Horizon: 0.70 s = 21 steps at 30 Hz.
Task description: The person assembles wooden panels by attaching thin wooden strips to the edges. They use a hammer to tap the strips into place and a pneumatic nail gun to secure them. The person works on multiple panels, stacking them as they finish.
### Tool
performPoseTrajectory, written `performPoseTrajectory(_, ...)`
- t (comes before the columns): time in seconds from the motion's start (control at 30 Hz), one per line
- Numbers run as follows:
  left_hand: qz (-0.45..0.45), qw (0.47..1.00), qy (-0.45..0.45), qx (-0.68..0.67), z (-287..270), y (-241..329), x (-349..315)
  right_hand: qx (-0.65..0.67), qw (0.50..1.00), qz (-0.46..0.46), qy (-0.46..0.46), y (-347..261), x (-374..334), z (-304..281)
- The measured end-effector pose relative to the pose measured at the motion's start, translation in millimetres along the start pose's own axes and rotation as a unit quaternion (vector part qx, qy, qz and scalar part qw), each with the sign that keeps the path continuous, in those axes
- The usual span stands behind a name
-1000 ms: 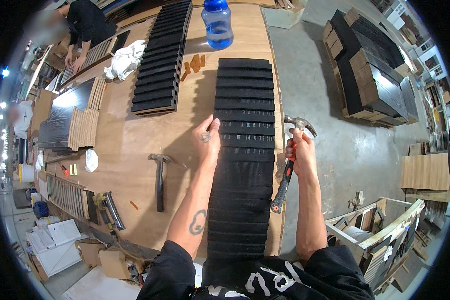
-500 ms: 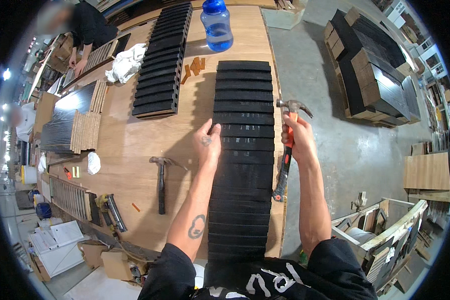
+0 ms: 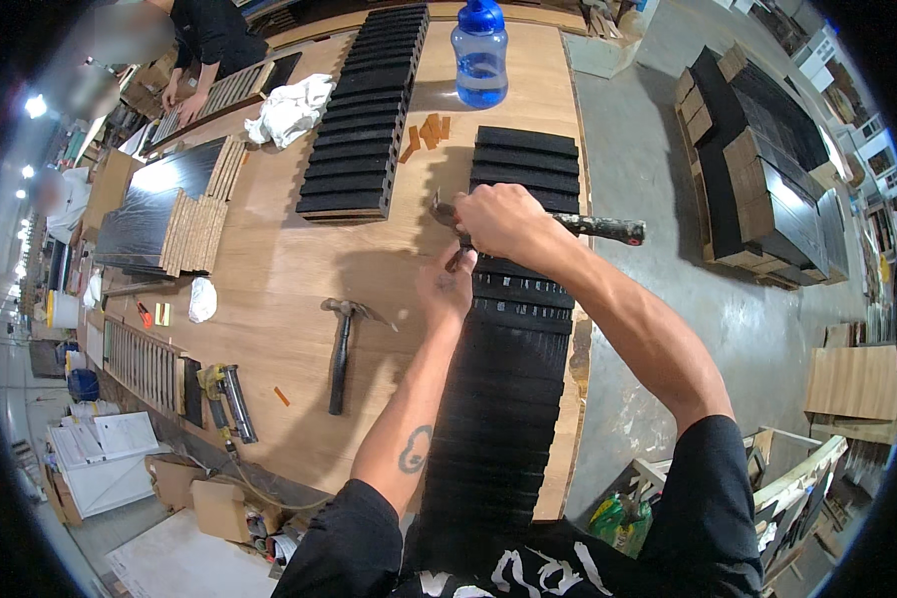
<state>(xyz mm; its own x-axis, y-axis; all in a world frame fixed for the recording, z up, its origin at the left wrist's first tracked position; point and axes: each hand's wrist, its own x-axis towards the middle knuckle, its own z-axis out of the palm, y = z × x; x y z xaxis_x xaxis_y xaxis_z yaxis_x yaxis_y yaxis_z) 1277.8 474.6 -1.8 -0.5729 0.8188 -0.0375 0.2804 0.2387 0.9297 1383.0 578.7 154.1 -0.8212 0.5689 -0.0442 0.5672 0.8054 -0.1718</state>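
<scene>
A long black slatted panel (image 3: 498,389) lies lengthwise in front of me on the wooden table. My right hand (image 3: 506,211) is closed around a claw hammer (image 3: 598,228), reaching across the panel; the handle points right and the metal head is by the panel's left edge. Just below that head, my left hand (image 3: 447,287) is at the same edge, fingers pinched together around something small and dark that I cannot make out. A second hammer (image 3: 340,349) rests on the table to the left. Beyond my hands lie several small orange-brown strips (image 3: 431,132).
Another black slatted panel (image 3: 354,149) lies farther off, beside a white cloth (image 3: 291,110) and a blue water bottle (image 3: 480,60). Stacked boards (image 3: 159,204) and a nail gun (image 3: 231,402) are at left. A co-worker's hands (image 3: 184,105) work far left. Wrapped stacks (image 3: 757,174) stand right.
My right hand has swung the hammer from the panel's right side across to its left edge. My left hand stays at that edge. The whole view has shifted slightly.
</scene>
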Motion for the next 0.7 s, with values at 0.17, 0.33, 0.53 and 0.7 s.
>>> performPoseTrajectory(0.17,0.013,0.999,-0.035,-0.027,-3.7,6.3,21.4,0.186,0.942,0.207,0.186,32.0,-43.3,7.6)
performPoseTrajectory(0.33,-0.019,0.99,-0.126,-0.053,15.3,47.6,92.1,0.681,0.579,0.382,0.235,90.7,-93.6,22.1)
performPoseTrajectory(0.53,-0.064,0.989,-0.13,-0.035,26.4,52.5,104.2,0.805,0.466,0.331,0.16,119.6,-86.6,48.4)
performPoseTrajectory(0.7,-0.077,0.985,-0.129,-0.09,32.2,59.0,100.7,0.79,0.471,0.351,0.176,114.9,-82.5,45.5)
